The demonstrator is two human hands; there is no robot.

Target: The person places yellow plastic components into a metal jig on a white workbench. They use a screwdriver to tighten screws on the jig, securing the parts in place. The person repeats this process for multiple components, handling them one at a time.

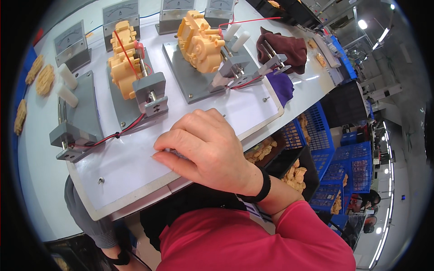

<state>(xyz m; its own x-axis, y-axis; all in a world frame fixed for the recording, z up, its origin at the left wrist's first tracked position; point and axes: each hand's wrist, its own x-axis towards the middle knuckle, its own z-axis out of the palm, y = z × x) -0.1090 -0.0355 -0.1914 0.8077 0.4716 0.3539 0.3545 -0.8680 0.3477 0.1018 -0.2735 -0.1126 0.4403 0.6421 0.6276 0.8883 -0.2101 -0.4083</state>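
My right hand [205, 147] lies palm down on the white test board [135, 176], near its front edge. Its fingers are curled and close together, and the thumb tip meets the forefinger; anything under them is hidden. A black band circles that wrist. Beyond the hand stand three grey clamp fixtures. The middle fixture [151, 92] holds a yellow plastic gearbox [122, 65] with a red wire, and the right one [199, 74] holds another yellow gearbox [199, 40]. The left fixture [77, 117] holds no part. My left forearm in a grey sleeve [86, 217] drops below the board; its hand is cut off.
Several analog meters [120, 16] line the back of the bench. Loose yellow parts [43, 79] lie at the far left. A maroon cloth [285, 47] and a purple cloth [280, 86] sit at the right end. Blue crates [325, 144] with yellow parts stand below.
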